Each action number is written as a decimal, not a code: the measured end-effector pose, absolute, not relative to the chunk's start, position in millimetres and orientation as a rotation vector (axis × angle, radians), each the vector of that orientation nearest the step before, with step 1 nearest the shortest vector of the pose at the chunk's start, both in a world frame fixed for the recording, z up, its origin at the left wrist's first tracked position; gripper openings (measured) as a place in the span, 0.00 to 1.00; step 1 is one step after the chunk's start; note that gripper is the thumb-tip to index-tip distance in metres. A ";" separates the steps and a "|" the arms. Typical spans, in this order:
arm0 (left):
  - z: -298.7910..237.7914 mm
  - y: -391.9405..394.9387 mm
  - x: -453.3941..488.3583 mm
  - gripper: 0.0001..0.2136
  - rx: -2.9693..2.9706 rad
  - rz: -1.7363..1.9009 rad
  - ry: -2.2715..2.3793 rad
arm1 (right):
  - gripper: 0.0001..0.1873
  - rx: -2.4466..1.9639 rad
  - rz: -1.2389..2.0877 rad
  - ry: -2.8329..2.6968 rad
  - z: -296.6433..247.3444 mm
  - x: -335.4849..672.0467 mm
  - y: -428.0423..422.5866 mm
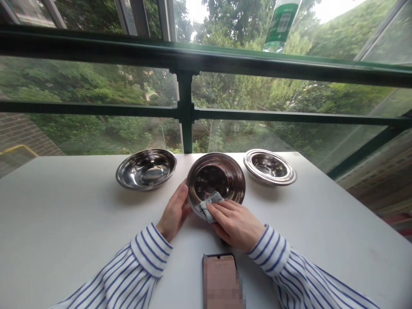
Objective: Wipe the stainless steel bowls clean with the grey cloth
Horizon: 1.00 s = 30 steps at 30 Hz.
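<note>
- Three steel bowls stand in a row on the white worktop (64, 214): the left bowl (146, 168), the middle bowl (222, 174) and the right bowl (269, 166).
- The left bowl and the right bowl sit flat and hold nothing. The right one has a broad stepped rim.
- The middle bowl is tipped up on its near edge, with its inside facing the person. It lies between the other two and nearer the person than either.
- There is one grey cloth (210, 202), bunched against the lower inside wall of the middle bowl and lapping over its near rim.
- There are two hands, both in blue-and-white striped sleeves (151, 251).
- The left hand (175, 212) is curled around the middle bowl's left rim and holds it tilted.
- The right hand (236, 223) lies fingers-together on the grey cloth, pressing it to the bowl. Its thumb is tucked under the rim.
- One phone (221, 281) lies flat on the worktop, just in front of the right hand, with its screen blurred.
- Behind the worktop runs a dark green railing (186, 111) with glass panels, and trees show through them.
</note>
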<state>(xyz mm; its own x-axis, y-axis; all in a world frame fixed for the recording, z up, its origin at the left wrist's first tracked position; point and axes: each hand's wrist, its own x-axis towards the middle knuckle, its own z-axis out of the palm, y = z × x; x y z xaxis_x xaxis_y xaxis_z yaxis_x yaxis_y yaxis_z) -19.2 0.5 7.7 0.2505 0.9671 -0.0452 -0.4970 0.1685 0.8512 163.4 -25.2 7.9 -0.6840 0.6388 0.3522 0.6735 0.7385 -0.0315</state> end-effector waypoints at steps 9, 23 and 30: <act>8.4 -0.3 -19.4 0.28 0.966 1.117 0.638 | 0.23 -0.969 -0.103 -2.541 2.6 157.6 -25.0; 9.5 -1.6 -22.1 0.31 0.818 1.108 0.686 | 0.24 -0.897 0.030 -2.399 0.8 153.1 -26.3; 10.4 -0.5 -18.8 0.23 0.825 1.163 0.676 | 0.22 -0.995 -0.034 -2.517 5.7 159.4 -26.5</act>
<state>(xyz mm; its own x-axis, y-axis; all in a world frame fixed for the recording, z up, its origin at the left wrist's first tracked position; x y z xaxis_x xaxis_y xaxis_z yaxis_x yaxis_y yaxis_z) -18.8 -0.5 10.4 0.2683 0.9625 -0.0406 -0.5112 0.1779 0.8409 159.4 -26.5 5.7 -0.6494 0.6463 0.4007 0.6570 0.7422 -0.1322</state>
